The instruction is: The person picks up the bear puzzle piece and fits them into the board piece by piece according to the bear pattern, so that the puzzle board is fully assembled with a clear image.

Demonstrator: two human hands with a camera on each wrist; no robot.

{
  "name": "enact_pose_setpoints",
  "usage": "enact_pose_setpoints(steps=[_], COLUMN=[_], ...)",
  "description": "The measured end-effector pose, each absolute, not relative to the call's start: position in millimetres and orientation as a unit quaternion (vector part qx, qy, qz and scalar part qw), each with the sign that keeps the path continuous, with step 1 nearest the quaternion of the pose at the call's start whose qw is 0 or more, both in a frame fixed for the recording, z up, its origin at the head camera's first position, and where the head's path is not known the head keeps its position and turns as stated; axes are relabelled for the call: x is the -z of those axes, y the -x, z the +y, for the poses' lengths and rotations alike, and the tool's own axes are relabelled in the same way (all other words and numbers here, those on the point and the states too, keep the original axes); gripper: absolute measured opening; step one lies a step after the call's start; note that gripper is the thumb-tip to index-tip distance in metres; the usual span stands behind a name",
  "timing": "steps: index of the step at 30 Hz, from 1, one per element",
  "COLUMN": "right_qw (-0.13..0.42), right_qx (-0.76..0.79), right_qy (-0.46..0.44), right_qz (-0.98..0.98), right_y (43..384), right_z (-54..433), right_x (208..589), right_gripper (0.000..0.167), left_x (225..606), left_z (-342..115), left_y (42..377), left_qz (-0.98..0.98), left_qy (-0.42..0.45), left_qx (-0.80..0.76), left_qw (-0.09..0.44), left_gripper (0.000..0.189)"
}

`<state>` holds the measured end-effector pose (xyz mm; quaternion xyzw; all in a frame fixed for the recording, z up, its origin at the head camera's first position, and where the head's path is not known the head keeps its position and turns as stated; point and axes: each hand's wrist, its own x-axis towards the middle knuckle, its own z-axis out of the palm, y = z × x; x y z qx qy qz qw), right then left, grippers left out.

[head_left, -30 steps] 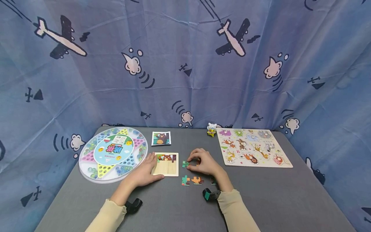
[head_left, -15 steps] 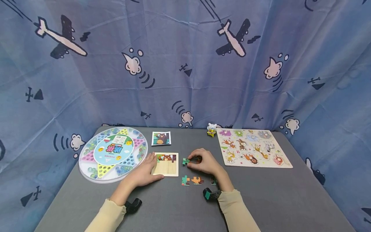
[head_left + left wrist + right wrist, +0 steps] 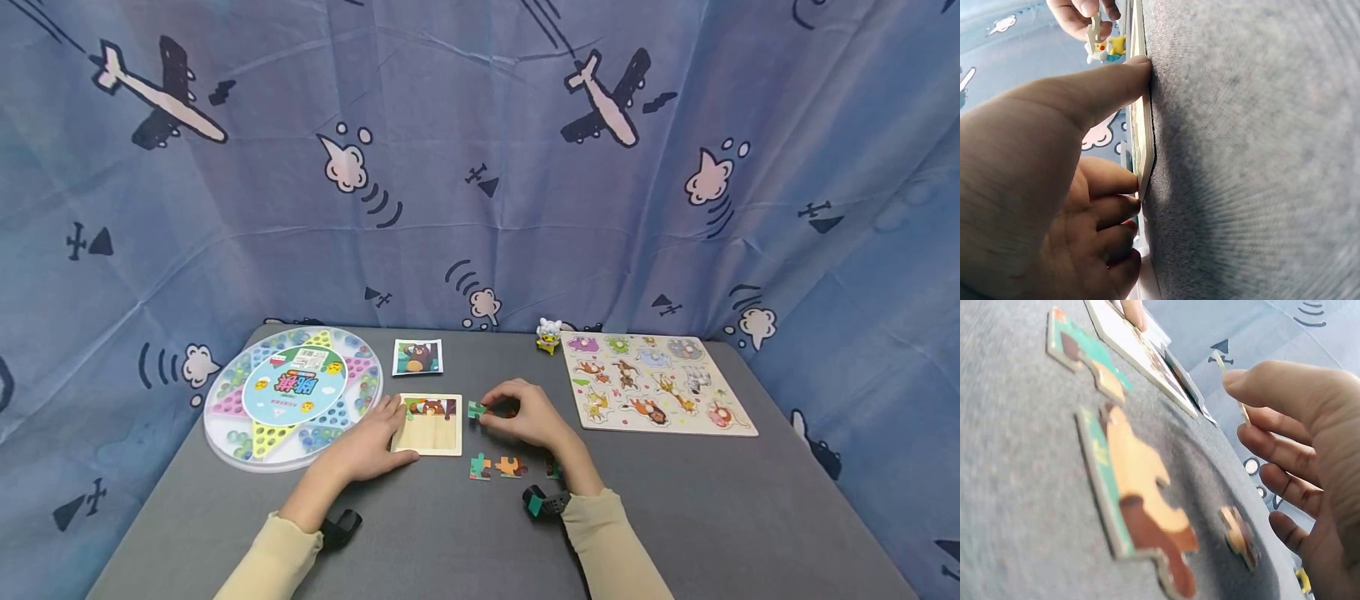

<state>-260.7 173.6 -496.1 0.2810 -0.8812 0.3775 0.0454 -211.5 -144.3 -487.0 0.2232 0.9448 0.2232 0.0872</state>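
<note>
My left hand (image 3: pixel 366 442) steadies a small wooden puzzle tray (image 3: pixel 429 439), thumb at its near edge and bent fingers along its left side. Pieces showing a brown bear's head fill the tray's top strip; bare wood shows below. Just right of the tray, my right hand (image 3: pixel 529 417) pinches a green puzzle piece (image 3: pixel 475 409) between thumb and forefinger, lifted off the table in the right wrist view. On the table lie a teal piece (image 3: pixel 480 467), an orange-brown piece (image 3: pixel 511 467) and a dark piece (image 3: pixel 553 468) partly hidden by the right wrist. Another piece (image 3: pixel 1239 537) lies beneath the right hand.
A bear picture card (image 3: pixel 417 357) lies behind the tray. Left stands a round Chinese checkers board (image 3: pixel 294 400) with marbles. An animal peg puzzle board (image 3: pixel 660 383) lies at right, beside a small figurine (image 3: pixel 548 336). A patterned curtain (image 3: pixel 480 167) hangs behind the table.
My right hand has taken hold of the green puzzle piece, raised it and shifted it slightly left toward the tray. The left hand stays at the tray.
</note>
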Motion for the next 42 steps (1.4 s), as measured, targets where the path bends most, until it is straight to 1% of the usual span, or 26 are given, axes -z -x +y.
enact_pose_setpoints(steps=[6, 14, 19, 23, 29, 36, 42], right_qw=[0.039, 0.005, -0.005, -0.019, -0.007, 0.023, 0.023], right_qx=[-0.373, -0.366, -0.391, -0.404, -0.383, -0.329, -0.316], right_qy=[-0.288, -0.294, -0.285, -0.278, -0.286, -0.300, -0.302], right_qz=[-0.881, -0.883, -0.875, -0.871, -0.878, -0.895, -0.899], right_y=[257.5, 253.4, 256.3, 257.3, 256.6, 251.6, 249.2], right_z=[151.8, 108.6, 93.2, 84.5, 73.8, 66.5, 63.7], right_x=[487.3, 480.5, 486.5, 492.5, 496.1, 500.3, 503.0], right_gripper=[0.022, 0.021, 0.022, 0.020, 0.018, 0.020, 0.023], left_x=[487.4, 487.5, 488.5, 489.6, 489.5, 490.1, 489.7], left_z=[-145.3, -144.0, -142.5, -142.7, -143.4, -143.1, -142.5], left_y=[212.9, 214.4, 214.1, 213.5, 212.3, 210.7, 210.8], left_qz=[0.942, 0.943, 0.942, 0.943, 0.943, 0.943, 0.943], left_qy=[-0.226, -0.221, -0.213, -0.208, -0.208, -0.213, -0.213], left_qx=[-0.230, -0.227, -0.236, -0.238, -0.238, -0.232, -0.234], left_qw=[0.094, 0.101, 0.106, 0.109, 0.103, 0.106, 0.106], left_gripper=[0.091, 0.091, 0.092, 0.093, 0.093, 0.092, 0.093])
